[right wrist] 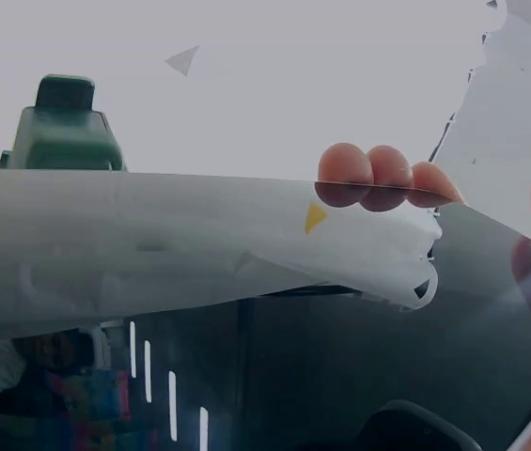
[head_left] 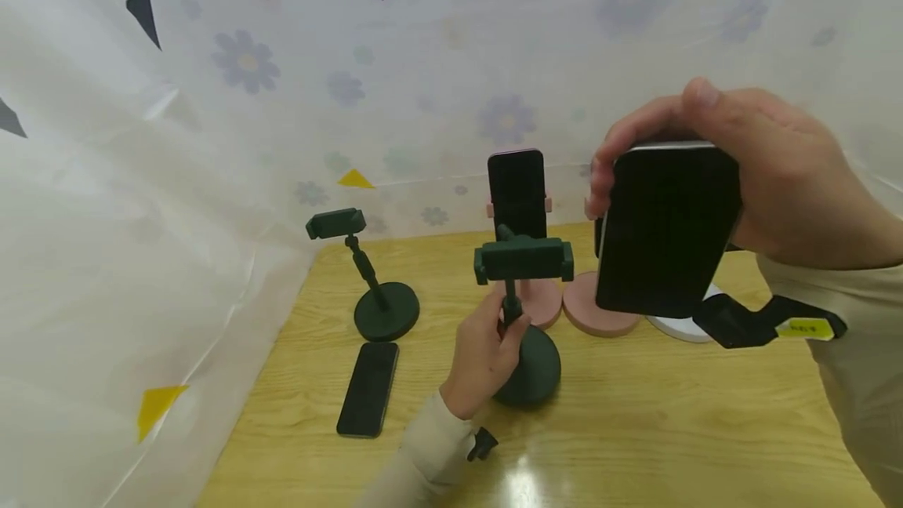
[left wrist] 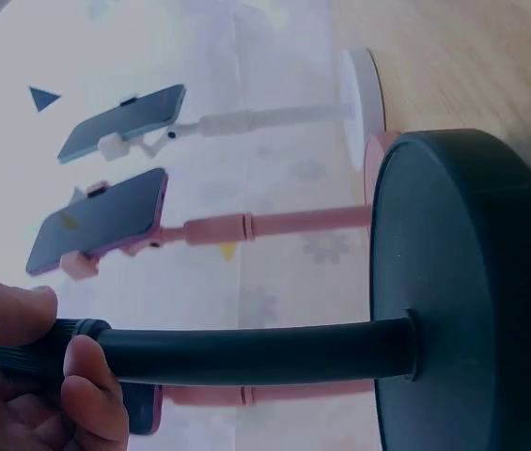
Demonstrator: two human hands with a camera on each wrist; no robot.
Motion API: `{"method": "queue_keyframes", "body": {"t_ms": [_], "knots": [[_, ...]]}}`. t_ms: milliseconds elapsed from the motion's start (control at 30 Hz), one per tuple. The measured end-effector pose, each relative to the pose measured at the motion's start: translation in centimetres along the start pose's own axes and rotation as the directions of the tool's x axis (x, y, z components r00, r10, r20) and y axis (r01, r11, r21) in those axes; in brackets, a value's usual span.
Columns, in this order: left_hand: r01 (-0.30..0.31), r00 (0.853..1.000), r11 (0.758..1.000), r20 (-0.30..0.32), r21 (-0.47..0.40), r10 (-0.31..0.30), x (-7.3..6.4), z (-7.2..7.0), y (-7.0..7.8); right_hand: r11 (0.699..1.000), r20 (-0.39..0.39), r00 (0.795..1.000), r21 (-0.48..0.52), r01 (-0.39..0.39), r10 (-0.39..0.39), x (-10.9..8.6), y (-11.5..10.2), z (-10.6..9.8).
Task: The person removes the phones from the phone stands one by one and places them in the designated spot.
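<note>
My left hand grips the stem of a dark green phone stand with a round base. In the left wrist view, thumb and fingers wrap the ribbed collar on its stem. The stand's empty clamp faces me above the hand. To the right, my right hand holds a black-screened smartphone upright in the air, thumb over its top edge. In the right wrist view, fingertips curl over the edge of the reflective phone screen, and the green clamp shows beyond it.
A second green stand with nothing in its clamp stands at left; a phone lies in front of it. Behind, a pink stand holds a phone. Another pink stand and a white one are partly hidden by my right hand.
</note>
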State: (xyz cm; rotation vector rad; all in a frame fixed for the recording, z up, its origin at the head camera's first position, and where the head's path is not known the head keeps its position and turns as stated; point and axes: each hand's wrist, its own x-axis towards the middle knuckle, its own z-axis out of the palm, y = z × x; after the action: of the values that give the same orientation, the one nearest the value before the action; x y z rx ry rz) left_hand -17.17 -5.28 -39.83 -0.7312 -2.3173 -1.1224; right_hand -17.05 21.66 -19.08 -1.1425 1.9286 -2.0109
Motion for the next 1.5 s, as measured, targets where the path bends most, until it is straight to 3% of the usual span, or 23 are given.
{"method": "queue_keyframes", "body": {"t_ms": [133, 233, 500, 767, 967, 1267, 1500], "knots": [[0.045, 0.999, 0.999, -0.011, 0.021, -0.045, -0.2, -1.1, -0.8, 1.0, 0.033, 0.999, 0.015, 0.024, -0.024, -0.1, 0.2, 0.3], [0.05, 0.998, 0.998, -0.03, 0.032, -0.049, -0.1, -2.0, -1.4, 1.0, 0.009, 1.0, -0.018, 0.005, -0.005, -0.2, 0.4, 0.5], [0.072, 0.997, 0.995, -0.03, 0.073, -0.07, 1.6, -4.2, -2.8, 0.999, 0.012, 1.0, -0.027, 0.024, -0.024, -0.7, 1.1, 1.0], [0.022, 1.0, 0.992, 0.01, 0.121, -0.023, 3.7, -5.7, -4.5, 0.999, 0.052, 0.998, 0.033, 0.03, -0.031, -0.9, 2.5, 1.5], [0.062, 0.997, 0.993, 0.035, 0.104, -0.066, 5.1, -6.1, -6.0, 0.996, 0.121, 0.992, 0.088, 0.013, -0.024, -1.2, 3.8, 2.0], [0.166, 0.983, 0.983, 0.065, 0.076, -0.171, 6.3, -6.0, -8.2, 0.995, 0.074, 0.994, 0.05, -0.086, 0.082, -2.4, 4.0, 2.1], [0.229, 0.967, 0.971, 0.101, 0.069, -0.235, 6.6, -5.9, -8.8, 0.991, 0.107, 0.991, 0.097, -0.093, 0.083, -2.9, 4.8, 2.2]]}}
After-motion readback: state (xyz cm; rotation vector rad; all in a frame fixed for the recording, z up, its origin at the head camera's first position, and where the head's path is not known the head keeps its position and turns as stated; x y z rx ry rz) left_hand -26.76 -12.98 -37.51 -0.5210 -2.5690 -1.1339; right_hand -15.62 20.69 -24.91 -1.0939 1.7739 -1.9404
